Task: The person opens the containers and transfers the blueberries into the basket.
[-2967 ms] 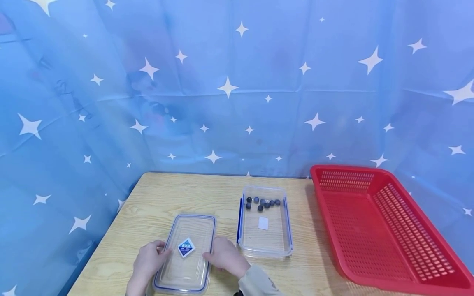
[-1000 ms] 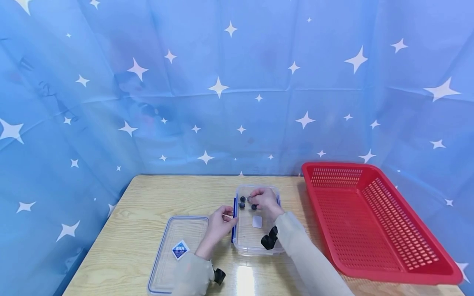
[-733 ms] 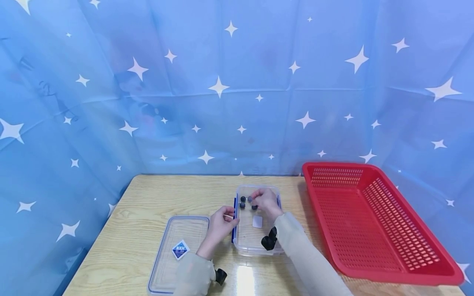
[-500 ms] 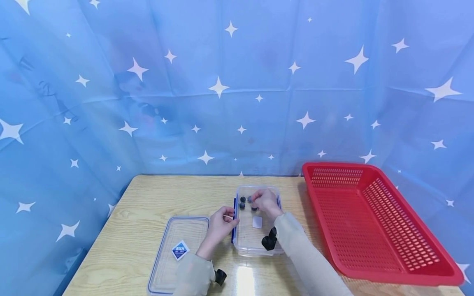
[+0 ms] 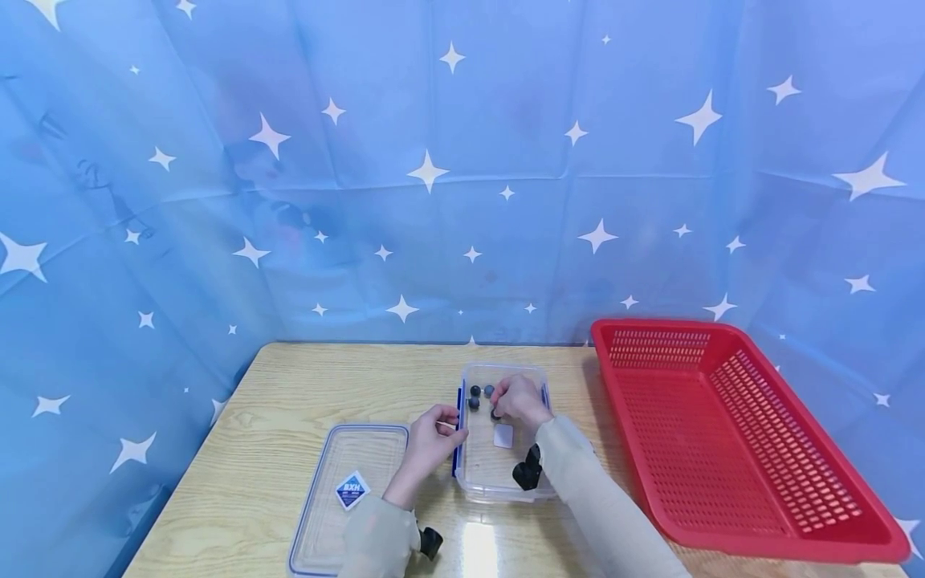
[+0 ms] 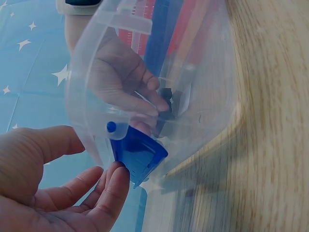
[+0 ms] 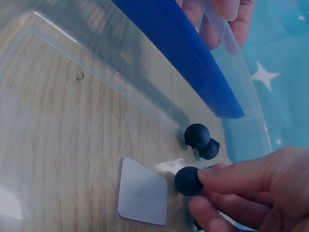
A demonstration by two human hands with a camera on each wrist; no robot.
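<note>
A clear food container (image 5: 506, 491) with blue side clips (image 6: 137, 154) stands open on the table. My left hand (image 5: 429, 437) holds its left wall, thumb over the rim and fingertips at the blue clip. Inside it, my right hand (image 5: 519, 399) pinches a dark blueberry (image 7: 187, 181) between thumb and fingers, low over the bottom. More blueberries (image 7: 197, 136) lie near the far left corner, and the right hand hides part of that end. A white square pad (image 7: 143, 192) sits on the container floor beside the pinched berry.
A clear lid (image 5: 311, 514) with a blue seal and a diamond label (image 5: 352, 490) lies at the left, partly under the left sleeve. To the right stands a large red plastic basket (image 5: 737, 449). A blue star-patterned curtain (image 5: 499, 281) hangs behind the table (image 5: 238, 449).
Both hands have moved from the lid to the container at the right. In the last half second, the right hand's pinched blueberry has shifted slightly nearer; the left hand stays put.
</note>
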